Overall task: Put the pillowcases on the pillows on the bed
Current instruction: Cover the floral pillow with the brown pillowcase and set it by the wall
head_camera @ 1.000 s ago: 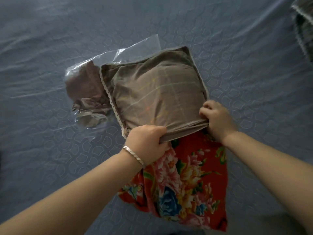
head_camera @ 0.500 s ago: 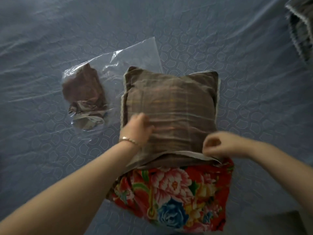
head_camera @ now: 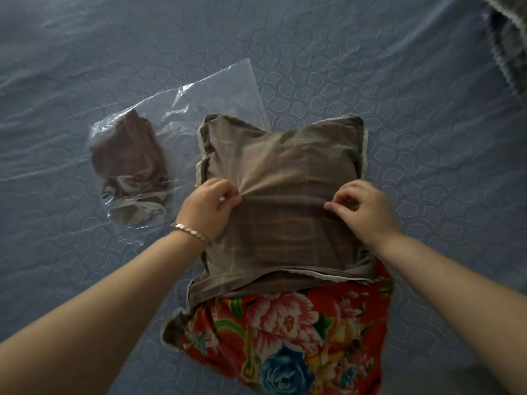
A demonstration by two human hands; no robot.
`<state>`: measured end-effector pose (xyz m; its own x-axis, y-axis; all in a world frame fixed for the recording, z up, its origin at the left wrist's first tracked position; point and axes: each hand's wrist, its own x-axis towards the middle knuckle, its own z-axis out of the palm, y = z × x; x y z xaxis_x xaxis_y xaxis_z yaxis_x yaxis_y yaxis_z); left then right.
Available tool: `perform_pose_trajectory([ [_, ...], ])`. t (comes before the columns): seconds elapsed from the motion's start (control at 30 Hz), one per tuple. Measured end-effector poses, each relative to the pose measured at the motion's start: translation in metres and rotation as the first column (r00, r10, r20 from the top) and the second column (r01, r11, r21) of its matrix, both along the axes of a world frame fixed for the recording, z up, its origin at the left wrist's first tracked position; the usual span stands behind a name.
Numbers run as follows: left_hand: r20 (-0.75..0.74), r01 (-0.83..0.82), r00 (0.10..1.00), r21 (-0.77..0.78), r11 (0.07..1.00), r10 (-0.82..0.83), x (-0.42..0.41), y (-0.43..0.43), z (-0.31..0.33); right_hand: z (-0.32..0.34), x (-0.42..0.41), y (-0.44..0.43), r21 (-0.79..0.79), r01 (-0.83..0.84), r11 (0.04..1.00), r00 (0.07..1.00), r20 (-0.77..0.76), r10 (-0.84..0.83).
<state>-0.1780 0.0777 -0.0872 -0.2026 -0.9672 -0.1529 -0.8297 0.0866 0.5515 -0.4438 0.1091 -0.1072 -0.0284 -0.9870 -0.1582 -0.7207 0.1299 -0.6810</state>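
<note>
A red floral pillow (head_camera: 288, 340) lies on the blue bed sheet (head_camera: 427, 138); its far half is inside a brown plaid pillowcase (head_camera: 282, 166) with pale lace trim. The near half of the pillow sticks out of the case's open end. My left hand (head_camera: 208, 206), with a bracelet on the wrist, pinches a fold of the pillowcase's top cloth near its left side. My right hand (head_camera: 362, 206) rests on the case's right side with fingers curled, pinching the cloth.
A clear plastic bag (head_camera: 182, 115) holding another folded brown pillowcase (head_camera: 131, 158) lies left of the pillow, partly under it. A dark lace-trimmed cloth (head_camera: 510, 38) shows at the top right corner.
Both hands left the pillowcase's open edge and moved up onto its top face, where they now pinch the cloth. The pillow has turned flat and square to me.
</note>
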Motion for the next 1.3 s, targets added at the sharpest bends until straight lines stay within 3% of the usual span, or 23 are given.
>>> perform_pose_trajectory([
  [0.07,0.047,0.084,0.996,-0.038,0.996,-0.082,0.001,0.005,0.011,0.003,0.001,0.001,-0.032,-0.063,0.997,0.998,-0.025,0.062],
  [0.2,-0.041,-0.037,0.998,-0.01,0.999,0.037,-0.02,0.013,0.03,-0.002,0.007,0.0,0.08,-0.122,0.989,0.986,-0.103,0.129],
  [0.27,-0.066,0.028,0.998,0.051,0.998,-0.024,-0.03,0.018,0.031,-0.007,0.009,-0.002,0.161,-0.13,0.978,0.974,-0.162,0.156],
  [0.33,-0.05,0.114,0.993,0.058,0.992,-0.111,-0.029,0.021,0.03,-0.008,0.008,-0.003,0.122,-0.125,0.985,0.98,-0.141,0.142],
  [0.47,0.129,0.205,0.967,0.119,0.971,-0.22,0.0,0.015,0.013,0.002,-0.012,0.009,-0.035,-0.186,0.982,0.983,-0.014,0.185],
  [0.53,0.262,0.323,0.905,0.093,0.942,-0.336,0.009,0.012,0.001,0.008,-0.024,0.022,-0.089,-0.231,0.969,0.973,-0.045,0.228],
  [0.67,0.348,0.314,0.888,0.016,0.949,-0.299,0.002,0.003,-0.014,0.005,-0.031,0.038,-0.077,-0.247,0.966,0.96,-0.152,0.233],
  [0.8,0.326,0.23,0.926,-0.093,0.969,-0.189,0.031,0.023,-0.024,0.004,-0.012,0.026,-0.104,-0.259,0.96,0.96,-0.132,0.245],
  [0.87,0.459,0.157,0.868,0.109,0.982,-0.19,0.045,0.034,-0.028,0.005,0.008,0.019,-0.127,-0.341,0.931,0.935,-0.148,0.323],
  [0.93,0.58,-0.125,0.805,0.374,0.919,-0.126,0.042,0.031,-0.029,0.001,0.027,0.019,-0.137,-0.426,0.894,0.897,-0.195,0.398],
  [1.0,0.624,-0.287,0.781,0.378,0.88,-0.012,0.017,0.013,-0.017,-0.006,0.033,0.022,-0.104,-0.446,0.889,0.883,-0.209,0.419],
  [1.03,0.596,-0.276,0.801,0.274,0.921,0.063,0.001,0.001,-0.01,-0.009,0.031,0.026,-0.062,-0.442,0.895,0.885,-0.195,0.423],
  [1.1,0.453,-0.145,0.884,0.031,0.989,0.116,-0.039,-0.026,-0.001,-0.014,0.02,0.034,0.014,-0.399,0.917,0.906,-0.143,0.397],
  [1.13,0.405,-0.052,0.913,0.015,0.999,0.042,-0.059,-0.04,0.001,-0.015,0.015,0.037,0.041,-0.362,0.931,0.927,-0.092,0.364],
  [1.23,0.51,0.123,0.828,0.242,0.962,-0.234,-0.106,-0.078,-0.013,-0.017,0.006,0.039,0.073,-0.182,0.981,0.977,0.122,0.172],
  [1.3,0.532,0.083,0.822,0.241,0.967,-0.203,-0.114,-0.087,-0.027,-0.028,-0.002,0.044,0.162,0.097,0.982,0.969,0.211,-0.131],
])
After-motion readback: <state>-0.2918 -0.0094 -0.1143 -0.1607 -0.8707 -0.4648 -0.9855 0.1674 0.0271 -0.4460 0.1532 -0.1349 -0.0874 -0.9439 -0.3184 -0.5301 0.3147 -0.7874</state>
